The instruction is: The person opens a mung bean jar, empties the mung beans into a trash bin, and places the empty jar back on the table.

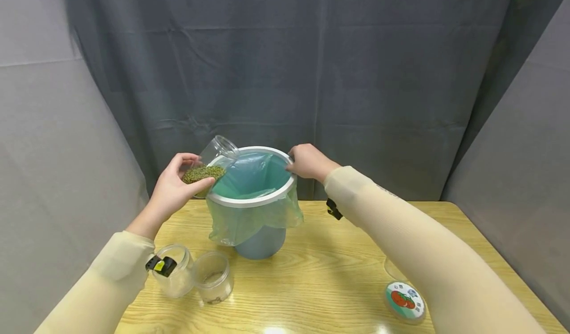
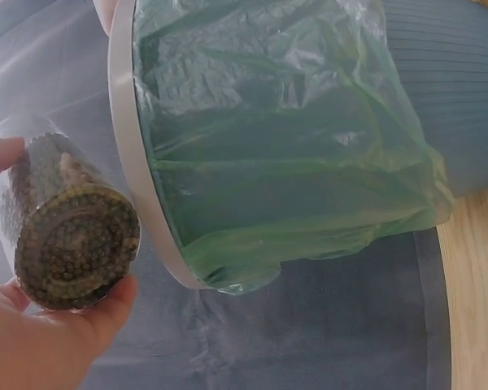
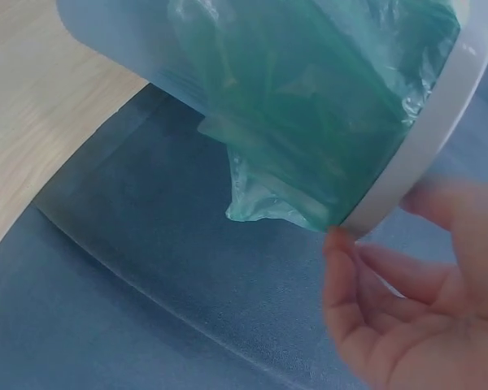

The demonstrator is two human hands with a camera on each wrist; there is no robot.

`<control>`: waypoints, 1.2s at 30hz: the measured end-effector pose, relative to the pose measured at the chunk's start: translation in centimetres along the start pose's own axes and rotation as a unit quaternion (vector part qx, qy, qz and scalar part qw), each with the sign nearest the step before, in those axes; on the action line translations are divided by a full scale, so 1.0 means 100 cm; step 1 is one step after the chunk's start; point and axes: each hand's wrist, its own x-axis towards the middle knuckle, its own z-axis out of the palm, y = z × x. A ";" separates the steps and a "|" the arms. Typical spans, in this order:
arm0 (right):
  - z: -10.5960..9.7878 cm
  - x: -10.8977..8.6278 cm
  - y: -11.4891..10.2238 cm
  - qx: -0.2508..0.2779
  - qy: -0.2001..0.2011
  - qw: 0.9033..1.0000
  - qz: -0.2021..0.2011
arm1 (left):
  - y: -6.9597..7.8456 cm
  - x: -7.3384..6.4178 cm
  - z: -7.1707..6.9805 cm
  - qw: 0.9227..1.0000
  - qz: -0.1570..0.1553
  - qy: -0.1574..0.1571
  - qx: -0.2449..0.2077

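Observation:
My left hand [image 1: 175,180] grips a clear jar [image 1: 216,152] around its lower part. Green mung beans [image 1: 204,174] fill the jar's bottom end, and its mouth tilts toward the bin over the rim's left side. A blue trash bin [image 1: 261,242] with a white rim ring [image 1: 249,202] is lined with a green plastic bag [image 1: 254,220], which folds down outside. My right hand [image 1: 310,162] pinches the right side of the rim. In the right wrist view, thumb and fingers [image 3: 342,284] meet at the ring's edge. The jar's bottom, packed with beans [image 2: 77,244], faces the left wrist camera.
Two clear open jars, a round one [image 1: 178,279] and a shorter one [image 1: 213,279], stand at the table's front left. A round lid [image 1: 404,300] with a tomato picture lies at the front right, beside a clear container [image 1: 394,269] partly behind my right sleeve. Grey curtains [image 1: 378,86] surround the table.

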 end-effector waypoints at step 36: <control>-0.008 -0.001 0.000 0.017 -0.050 0.998 0.033 | -0.007 0.008 0.006 0.999 0.010 0.011 0.033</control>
